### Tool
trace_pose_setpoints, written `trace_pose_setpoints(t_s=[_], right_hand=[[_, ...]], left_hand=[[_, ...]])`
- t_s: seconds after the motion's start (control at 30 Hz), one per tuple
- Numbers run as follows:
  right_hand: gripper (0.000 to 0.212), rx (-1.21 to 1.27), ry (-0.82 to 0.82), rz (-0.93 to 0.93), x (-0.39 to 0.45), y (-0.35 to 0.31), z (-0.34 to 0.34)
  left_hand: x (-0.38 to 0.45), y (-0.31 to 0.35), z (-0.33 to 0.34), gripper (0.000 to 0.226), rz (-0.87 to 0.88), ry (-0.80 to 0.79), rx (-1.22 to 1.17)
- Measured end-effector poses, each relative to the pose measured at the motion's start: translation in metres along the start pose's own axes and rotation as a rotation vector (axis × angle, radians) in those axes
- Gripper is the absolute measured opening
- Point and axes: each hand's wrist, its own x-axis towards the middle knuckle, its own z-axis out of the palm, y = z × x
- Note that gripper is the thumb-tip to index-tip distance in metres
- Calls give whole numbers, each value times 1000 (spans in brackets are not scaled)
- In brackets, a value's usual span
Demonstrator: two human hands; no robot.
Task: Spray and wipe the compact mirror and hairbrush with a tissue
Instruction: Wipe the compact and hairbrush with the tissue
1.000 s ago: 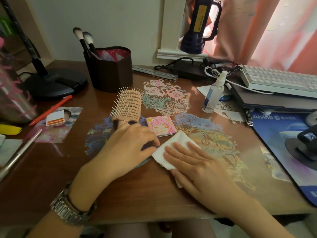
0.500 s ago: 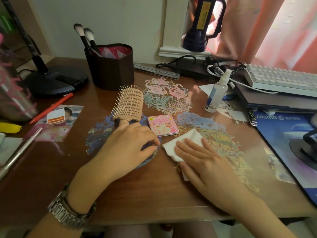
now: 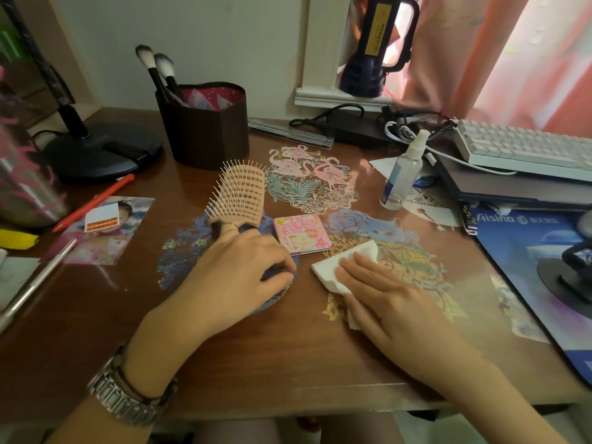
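Though lying closed, pink-illustrated compact mirror (image 3: 301, 233)

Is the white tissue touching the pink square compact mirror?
Apart. The head view shows bare desk between the white tissue and pink square compact mirror.

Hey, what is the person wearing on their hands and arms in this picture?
The left hand has a ring on one finger, and its wrist carries a silver metal link watch. The right hand shows no rings or bands. Both forearms are bare, with no sleeves or gloves in view.
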Motion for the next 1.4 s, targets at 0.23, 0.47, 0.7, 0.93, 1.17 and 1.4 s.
trace_pose_setpoints(t_s=[0.23, 0.47, 0.7, 0.93, 1.17, 1.4], right_hand=[[45, -2, -14, -33, 0, -1, 2], [45, 29, -28, -21, 3, 8, -4], [44, 57, -16, -31, 4, 13, -9], [44, 95, 27, -64, 5, 16, -10], [42, 117, 145, 63, 0, 35, -20], [36, 42, 151, 171, -11, 53, -21]], left_hand=[[1, 0, 2, 21, 3, 2, 6], [1, 1, 1, 24, 8, -10, 13], [2, 2, 1, 27, 10, -25, 28], [5, 6, 1, 45, 1, -59, 31], [6, 23, 2, 30, 22, -115, 146], [24, 45, -3, 31, 110, -90, 157]])
